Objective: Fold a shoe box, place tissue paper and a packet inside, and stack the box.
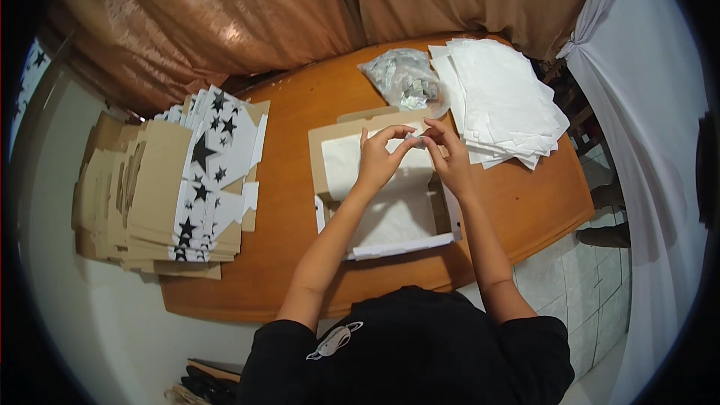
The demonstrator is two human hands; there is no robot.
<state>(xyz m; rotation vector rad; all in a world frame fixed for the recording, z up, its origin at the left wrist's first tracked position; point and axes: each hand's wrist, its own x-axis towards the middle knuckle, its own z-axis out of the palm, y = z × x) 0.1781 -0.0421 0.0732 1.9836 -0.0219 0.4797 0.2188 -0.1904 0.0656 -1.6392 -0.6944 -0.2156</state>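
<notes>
My left hand point(382, 156) and my right hand point(448, 157) meet above an open cardboard box point(319, 172). Between their fingertips is a small silvery-grey piece point(417, 140), pinched from both sides; its exact kind is too small to make out. White paper point(394, 217) lines the inside of the box, and its lid is folded back on the far side. Just beyond the box lies a clear plastic bag point(386, 75) with several small silvery pieces in it, which look similar to the held one.
On the left of the wooden table point(285, 116) lies a stack of flattened cardboard boxes point(161, 187), the top one white with black stars. A pile of white paper sheets point(499, 97) covers the far right. Brown curtains point(262, 7) hang behind; a white cloth point(637, 127) hangs at right.
</notes>
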